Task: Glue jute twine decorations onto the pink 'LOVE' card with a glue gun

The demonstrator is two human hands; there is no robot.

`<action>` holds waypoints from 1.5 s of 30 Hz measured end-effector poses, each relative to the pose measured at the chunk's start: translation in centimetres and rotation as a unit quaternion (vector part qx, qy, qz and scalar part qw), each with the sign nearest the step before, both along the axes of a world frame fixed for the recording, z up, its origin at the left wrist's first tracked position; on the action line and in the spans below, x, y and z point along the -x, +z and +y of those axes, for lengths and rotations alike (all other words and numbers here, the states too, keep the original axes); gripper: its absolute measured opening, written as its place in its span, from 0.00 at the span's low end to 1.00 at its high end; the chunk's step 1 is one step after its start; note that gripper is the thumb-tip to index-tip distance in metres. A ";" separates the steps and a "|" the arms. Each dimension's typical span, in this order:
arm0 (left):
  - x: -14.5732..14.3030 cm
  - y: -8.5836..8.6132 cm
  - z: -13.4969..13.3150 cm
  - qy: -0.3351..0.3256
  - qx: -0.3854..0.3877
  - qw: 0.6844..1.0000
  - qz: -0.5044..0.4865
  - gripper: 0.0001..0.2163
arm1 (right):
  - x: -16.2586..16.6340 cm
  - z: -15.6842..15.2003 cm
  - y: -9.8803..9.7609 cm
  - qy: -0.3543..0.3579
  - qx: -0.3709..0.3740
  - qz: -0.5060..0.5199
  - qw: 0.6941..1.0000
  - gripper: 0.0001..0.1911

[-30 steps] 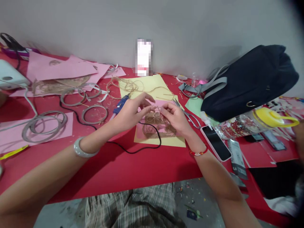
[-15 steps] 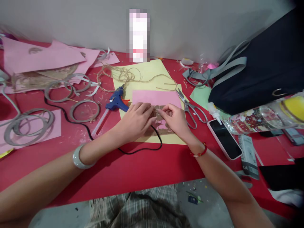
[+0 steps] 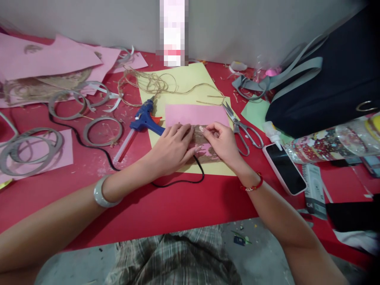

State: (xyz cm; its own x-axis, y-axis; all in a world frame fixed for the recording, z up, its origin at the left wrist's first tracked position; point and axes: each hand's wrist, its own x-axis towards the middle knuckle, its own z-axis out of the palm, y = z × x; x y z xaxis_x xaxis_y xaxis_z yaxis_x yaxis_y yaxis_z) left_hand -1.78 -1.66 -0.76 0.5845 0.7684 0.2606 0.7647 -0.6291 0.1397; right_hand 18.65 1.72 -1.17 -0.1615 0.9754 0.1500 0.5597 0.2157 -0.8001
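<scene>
Right hand [image 3: 221,142]: thumb and forefinger close together at brown twine panel [image 3: 200,135]; cannot tell whether they pinch anything. Left hand [image 3: 175,148]: fingers lightly bent over panel's left side, thumb apart; grip hidden. Panel lies on pink sheet [image 3: 192,114], between hands. Yellow paper [image 3: 192,73] beneath, loose twine [image 3: 154,83] across it. Blue glue gun [image 3: 145,116] beside left hand, scissors [image 3: 242,126] beside right. Red table [image 3: 178,206] under everything.

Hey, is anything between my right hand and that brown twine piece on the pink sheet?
Nothing visible. Your right hand is right at the brown twine piece; the scissors lie off to the hand's right, and your left hand is on the opposite side.
</scene>
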 end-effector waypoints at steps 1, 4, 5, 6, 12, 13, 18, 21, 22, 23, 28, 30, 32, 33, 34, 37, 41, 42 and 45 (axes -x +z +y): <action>0.0 0.0 0.0 0.000 -0.001 1.000 0.000 0.28 | 0.0 0.0 0.0 -0.004 0.000 0.003 1.000 0.12; -0.1 -0.1 -0.1 0.002 -0.007 1.000 0.006 0.28 | 0.1 0.0 -0.1 -0.007 0.007 -0.015 1.000 0.12; -0.1 -0.1 -0.1 0.002 -0.007 1.000 0.009 0.28 | 0.0 0.0 -0.2 -0.005 0.009 -0.023 1.000 0.12; -0.1 -0.1 -0.1 0.002 -0.007 1.000 0.013 0.29 | 0.0 0.1 -0.3 -0.002 0.008 -0.030 1.000 0.12; -0.2 0.0 -0.1 -0.001 -0.001 1.000 0.013 0.28 | 0.0 0.2 -0.3 0.004 -0.016 -0.073 0.997 0.13; -0.3 0.0 -0.1 -0.002 -0.002 1.000 0.015 0.28 | 0.1 0.2 -0.3 0.006 -0.018 -0.077 0.997 0.14; -0.5 0.0 -0.3 0.001 -0.011 1.000 0.027 0.27 | 0.2 0.0 0.0 0.014 -0.028 -0.080 0.996 0.15; -0.6 0.0 -0.4 0.005 -0.010 1.000 0.029 0.27 | 0.1 0.0 0.3 0.014 -0.021 -0.071 0.997 0.15; -0.6 0.0 -0.4 0.005 -0.009 0.999 0.032 0.27 | 0.1 0.0 0.4 0.014 -0.017 -0.067 0.998 0.15; -0.6 0.0 -0.4 0.005 -0.007 0.999 0.034 0.27 | 0.0 0.0 0.6 0.014 -0.012 -0.064 0.998 0.15; -0.5 0.2 -0.3 0.002 0.002 1.000 0.026 0.28 | -0.1 0.1 1.0 0.018 -0.004 -0.073 0.997 0.14; -0.5 0.2 -0.3 0.002 0.004 1.000 0.022 0.28 | -0.1 0.1 1.0 0.024 -0.009 -0.079 0.997 0.13; -0.5 0.2 -0.3 0.002 0.003 1.000 0.024 0.28 | -0.1 0.1 1.0 0.030 -0.012 -0.082 0.996 0.13; -0.5 0.2 -0.3 0.002 0.002 1.000 0.026 0.28 | -0.1 0.1 1.0 0.033 -0.013 -0.083 0.996 0.13; -0.5 0.2 -0.3 0.003 0.000 1.000 0.028 0.28 | -0.1 0.1 1.0 0.035 -0.011 -0.084 0.996 0.13; -0.5 0.1 -0.3 0.007 -0.009 0.999 0.037 0.29 | -0.1 0.2 0.9 0.039 -0.005 -0.089 0.995 0.12; -0.5 0.2 -0.5 0.014 -0.026 0.999 0.042 0.30 | -0.1 0.2 0.9 0.039 -0.006 -0.086 0.996 0.12; -0.5 0.3 -0.6 0.013 -0.032 0.998 0.045 0.30 | -0.1 0.3 0.9 0.038 -0.007 -0.084 0.996 0.12; -0.4 0.5 -0.8 0.002 -0.042 0.997 0.060 0.27 | -0.1 0.3 1.0 0.039 0.001 -0.080 0.996 0.11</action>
